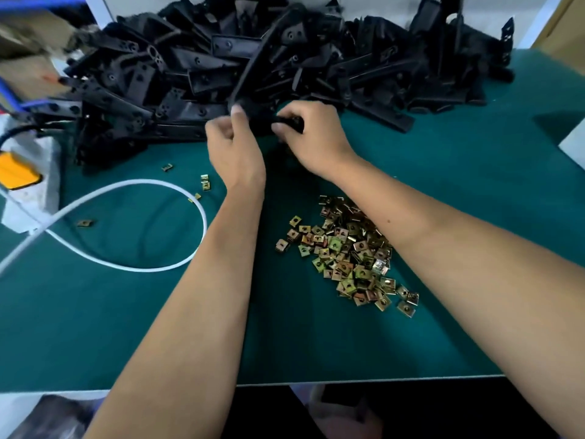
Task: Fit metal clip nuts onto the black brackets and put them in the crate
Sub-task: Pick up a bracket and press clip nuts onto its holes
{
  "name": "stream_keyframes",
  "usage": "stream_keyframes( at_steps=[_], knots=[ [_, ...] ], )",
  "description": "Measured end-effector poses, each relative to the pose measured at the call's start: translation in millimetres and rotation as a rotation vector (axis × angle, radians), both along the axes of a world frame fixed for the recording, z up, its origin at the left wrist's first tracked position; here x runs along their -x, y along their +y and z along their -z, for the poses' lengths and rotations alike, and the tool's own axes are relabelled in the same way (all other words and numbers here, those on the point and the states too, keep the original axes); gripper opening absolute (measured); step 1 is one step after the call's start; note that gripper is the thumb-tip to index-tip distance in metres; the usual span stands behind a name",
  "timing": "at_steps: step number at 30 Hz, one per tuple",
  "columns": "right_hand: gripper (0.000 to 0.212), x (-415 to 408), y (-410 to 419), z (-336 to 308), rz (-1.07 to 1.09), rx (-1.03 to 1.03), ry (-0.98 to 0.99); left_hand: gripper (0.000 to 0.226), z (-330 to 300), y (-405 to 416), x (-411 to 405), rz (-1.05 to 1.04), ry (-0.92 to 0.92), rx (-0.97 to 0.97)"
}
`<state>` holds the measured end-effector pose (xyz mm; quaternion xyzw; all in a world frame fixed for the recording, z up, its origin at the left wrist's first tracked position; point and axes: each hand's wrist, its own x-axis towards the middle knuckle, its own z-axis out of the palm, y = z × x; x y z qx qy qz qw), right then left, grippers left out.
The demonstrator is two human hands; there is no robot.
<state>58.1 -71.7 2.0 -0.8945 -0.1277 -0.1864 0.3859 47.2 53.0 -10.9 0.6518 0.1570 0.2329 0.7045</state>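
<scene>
A long black bracket (259, 58) stands tilted up from the near edge of a big heap of black brackets (364, 71) at the back of the green table (443, 248). My left hand (232, 147) grips the bracket's lower end, thumb up against it. My right hand (311, 137) pinches the same lower end from the right; whether a clip nut sits under its fingers is hidden. A pile of brass-coloured clip nuts (348, 255) lies between my forearms. No crate is in view.
A white cable (133, 185) loops across the table's left half, with a few stray clip nuts (205, 182) near it. A white power strip with an orange part (19, 175) lies at the left edge. The table's front edge runs along the bottom.
</scene>
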Motion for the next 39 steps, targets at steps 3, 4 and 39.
stream_keyframes(
  at_steps=[3, 4, 39],
  knots=[
    [0.012, 10, -1, -11, -0.188, -0.222, 0.036, 0.027, -1, -6, 5, 0.169, -0.139, -0.058],
    [0.014, 13, -2, -14, -0.248, -0.285, 0.066, 0.027, -3, -5, 8, 0.195, -0.206, -0.092],
    [0.008, 70, -89, -11, -0.264, 0.093, 0.230, 0.087, 1, -7, 17, 0.304, -0.072, -0.798]
  ],
)
